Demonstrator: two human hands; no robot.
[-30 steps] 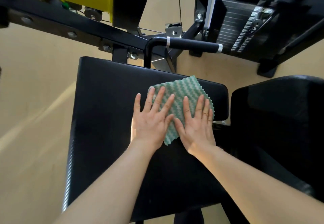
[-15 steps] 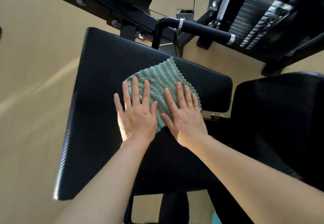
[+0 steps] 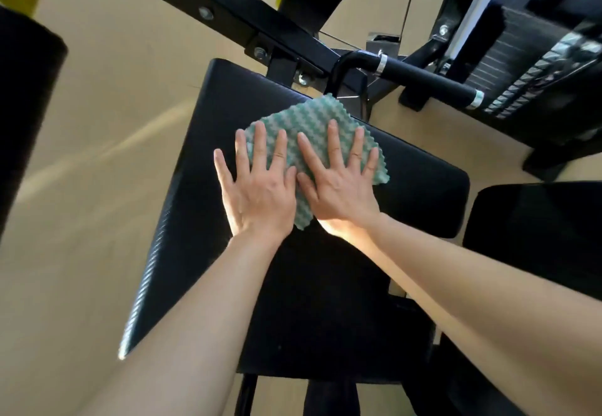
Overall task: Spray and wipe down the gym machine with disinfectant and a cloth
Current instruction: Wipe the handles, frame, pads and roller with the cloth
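Tan flooring (image 3: 81, 161) is showing around a black seat pad (image 3: 325, 285). Both grips are lying flat and wide, fingers straight and spread, clasping nothing. The left grip (image 3: 260, 197) and right grip (image 3: 342, 194) are pressing side by side on the cloth (image 3: 309, 112) (green and white, zigzag-edged). The cloth is lying under both palms and reaching past the fingertips to the pad's far edge. Beyond the right grip, a black handle bar (image 3: 423, 80) is pointing toward the weight stack (image 3: 537, 73).
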